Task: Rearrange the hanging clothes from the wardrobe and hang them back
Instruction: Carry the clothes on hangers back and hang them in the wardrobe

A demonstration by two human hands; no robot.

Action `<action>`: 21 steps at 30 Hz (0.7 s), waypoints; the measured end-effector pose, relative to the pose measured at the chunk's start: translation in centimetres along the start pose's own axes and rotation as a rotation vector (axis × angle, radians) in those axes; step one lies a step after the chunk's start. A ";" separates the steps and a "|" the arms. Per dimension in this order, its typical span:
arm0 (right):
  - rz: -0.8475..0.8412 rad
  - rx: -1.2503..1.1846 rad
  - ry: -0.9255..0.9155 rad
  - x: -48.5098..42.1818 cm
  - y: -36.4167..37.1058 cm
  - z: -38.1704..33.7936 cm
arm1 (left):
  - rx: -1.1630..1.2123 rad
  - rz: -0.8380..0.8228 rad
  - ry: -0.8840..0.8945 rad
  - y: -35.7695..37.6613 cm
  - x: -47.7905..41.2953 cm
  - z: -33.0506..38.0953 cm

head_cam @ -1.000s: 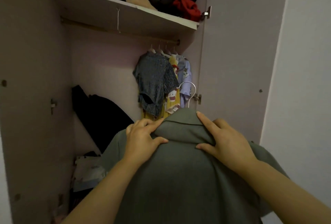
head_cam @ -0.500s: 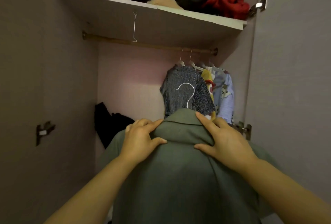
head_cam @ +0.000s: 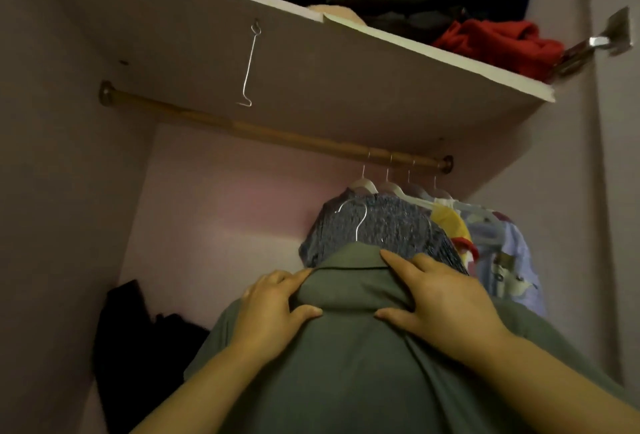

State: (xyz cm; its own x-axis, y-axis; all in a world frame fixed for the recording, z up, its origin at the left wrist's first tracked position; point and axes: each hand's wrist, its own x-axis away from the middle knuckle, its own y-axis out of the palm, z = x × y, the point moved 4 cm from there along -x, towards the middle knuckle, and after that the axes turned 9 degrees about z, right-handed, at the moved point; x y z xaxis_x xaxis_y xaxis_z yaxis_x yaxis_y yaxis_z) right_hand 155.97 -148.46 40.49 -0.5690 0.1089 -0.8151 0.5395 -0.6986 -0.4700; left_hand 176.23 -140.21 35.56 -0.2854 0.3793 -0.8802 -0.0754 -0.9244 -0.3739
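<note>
A grey-green collared shirt (head_cam: pixel 349 374) fills the lower middle of the view, held up on a hanger whose metal hook (head_cam: pixel 358 222) sticks out above the collar. My left hand (head_cam: pixel 273 312) grips the shirt's left shoulder. On the right shoulder, by the collar, my right hand (head_cam: pixel 440 305) holds it too. The wooden rail (head_cam: pixel 242 128) runs across the wardrobe above the hook, apart from it. Several garments hang at the rail's right end: a dark speckled top (head_cam: pixel 384 229), a yellow one (head_cam: pixel 450 225) and a pale blue printed one (head_cam: pixel 509 260).
The shelf (head_cam: pixel 415 52) above the rail holds piled clothes, including a red one (head_cam: pixel 498 45). A wire hook (head_cam: pixel 249 66) dangles from the shelf's underside. Dark clothing (head_cam: pixel 138 347) lies heaped at the wardrobe's lower left. The open door stands at the right.
The view has tilted upward and the shirt has come closer to the rail. Both hands keep the same hold on the shoulders.
</note>
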 end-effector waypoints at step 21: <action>0.183 0.248 0.180 -21.9 10.6 3.3 | 0.105 0.110 0.095 10.6 -18.3 -10.6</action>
State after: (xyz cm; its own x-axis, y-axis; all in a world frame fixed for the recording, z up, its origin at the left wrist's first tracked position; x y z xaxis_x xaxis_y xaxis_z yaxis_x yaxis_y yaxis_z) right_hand 172.07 -160.55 54.45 -0.3469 0.0736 -0.9350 0.4425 -0.8662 -0.2324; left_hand 190.77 -156.54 44.60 -0.2066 0.2727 -0.9397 -0.1495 -0.9579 -0.2451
